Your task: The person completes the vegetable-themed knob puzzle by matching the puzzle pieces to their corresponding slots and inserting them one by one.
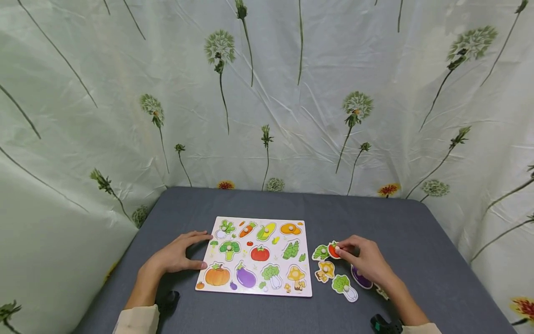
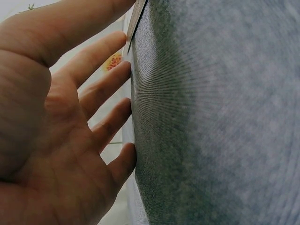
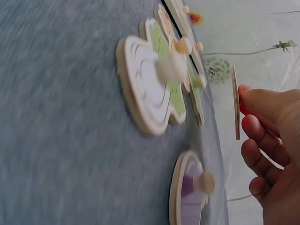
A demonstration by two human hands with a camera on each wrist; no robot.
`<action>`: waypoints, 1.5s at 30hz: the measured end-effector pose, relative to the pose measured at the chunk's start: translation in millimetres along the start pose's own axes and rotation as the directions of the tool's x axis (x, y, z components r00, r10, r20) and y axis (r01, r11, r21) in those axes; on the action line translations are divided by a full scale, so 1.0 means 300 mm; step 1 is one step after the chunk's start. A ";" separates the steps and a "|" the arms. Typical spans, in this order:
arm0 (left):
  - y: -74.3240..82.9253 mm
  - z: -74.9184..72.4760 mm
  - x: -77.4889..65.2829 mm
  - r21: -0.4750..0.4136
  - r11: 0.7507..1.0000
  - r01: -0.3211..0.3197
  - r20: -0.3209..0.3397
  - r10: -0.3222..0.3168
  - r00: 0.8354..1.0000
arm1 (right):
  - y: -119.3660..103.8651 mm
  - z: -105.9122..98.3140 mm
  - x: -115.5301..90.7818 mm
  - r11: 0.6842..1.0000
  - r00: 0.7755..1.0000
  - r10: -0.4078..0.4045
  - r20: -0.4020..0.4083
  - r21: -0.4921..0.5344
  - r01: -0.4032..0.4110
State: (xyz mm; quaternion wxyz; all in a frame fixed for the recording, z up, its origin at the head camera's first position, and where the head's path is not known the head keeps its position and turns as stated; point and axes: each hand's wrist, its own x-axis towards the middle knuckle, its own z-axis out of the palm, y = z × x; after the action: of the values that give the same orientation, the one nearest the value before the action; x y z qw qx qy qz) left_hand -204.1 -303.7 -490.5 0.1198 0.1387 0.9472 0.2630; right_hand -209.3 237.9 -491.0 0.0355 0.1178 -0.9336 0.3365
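My right hand [image 1: 367,260] pinches a tomato puzzle piece [image 1: 333,251] between thumb and fingers, beside the board. The right wrist view shows this thin piece [image 3: 236,105] edge-on, lifted off the cloth. At the left edge of the white vegetable puzzle board [image 1: 275,277], my left hand [image 1: 177,254] lies with its fingers extended and thumb spread, fingertips right at the rim. A printed red tomato [image 1: 260,253] shows in the middle of the board. Knobs stand on several of its vegetables, including the broccoli [image 1: 229,251] and carrot [image 1: 247,230].
Loose knobbed pieces lie right of the board: a green leafy one [image 1: 320,253], a mushroom [image 1: 327,268], a bok choy [image 1: 343,284] and an eggplant [image 1: 360,279]. Another piece [image 1: 381,292] is partly hidden by my right wrist. Grey cloth [image 1: 250,315] covers the table; a flowered curtain hangs behind.
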 end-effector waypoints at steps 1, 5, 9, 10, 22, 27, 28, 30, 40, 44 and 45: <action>0.000 0.000 0.000 -0.002 1.000 0.000 0.000 0.000 1.000 | -0.006 0.004 0.003 1.000 1.000 -0.006 -0.008 -0.003 0.006; 0.001 -0.002 -0.002 0.001 1.000 -0.008 -0.002 0.008 1.000 | -0.030 0.022 0.015 1.000 1.000 -0.009 -0.018 0.010 0.009; 0.000 -0.003 -0.004 0.007 1.000 -0.017 -0.005 0.017 1.000 | -0.056 0.040 0.025 0.999 0.999 -0.032 -0.020 0.044 0.032; 0.000 -0.003 -0.004 0.006 1.000 -0.017 -0.005 0.017 1.000 | -0.063 0.045 0.028 0.998 0.999 -0.037 -0.020 0.050 0.038; 0.013 -0.006 -0.006 0.007 1.000 -0.028 -0.010 0.028 1.000 | -0.157 0.105 0.075 0.990 0.995 -0.097 -0.011 0.098 0.098; 0.017 -0.005 -0.005 0.003 1.000 -0.024 -0.006 0.024 1.000 | -0.188 0.133 0.083 0.986 0.996 -0.093 0.009 0.142 0.091; 0.015 -0.004 -0.004 0.004 1.000 -0.021 -0.005 0.021 1.000 | -0.192 0.139 0.084 0.984 0.995 -0.097 0.012 0.148 0.095; 0.012 -0.002 -0.004 0.009 1.000 -0.024 -0.004 0.024 1.000 | -0.201 0.149 0.085 0.982 0.994 -0.106 0.016 0.161 0.102; 0.002 -0.001 -0.004 0.010 1.000 -0.022 -0.009 0.022 1.000 | -0.246 0.202 0.095 0.973 0.992 -0.123 0.042 0.199 0.112; 0.002 -0.004 -0.002 0.007 1.000 -0.016 -0.010 0.016 1.000 | -0.267 0.229 0.103 0.974 0.990 -0.135 0.041 0.188 0.125; 0.002 -0.004 -0.001 0.009 1.000 -0.015 -0.009 0.015 1.000 | -0.273 0.237 0.106 0.974 0.989 -0.139 0.040 0.184 0.129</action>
State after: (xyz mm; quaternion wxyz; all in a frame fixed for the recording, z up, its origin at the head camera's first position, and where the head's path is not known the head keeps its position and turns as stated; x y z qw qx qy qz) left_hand -204.1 -303.7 -489.0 0.1131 0.1450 0.9478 0.2604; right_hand -219.1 125.4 -490.6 0.0225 0.1921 -0.8897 0.4136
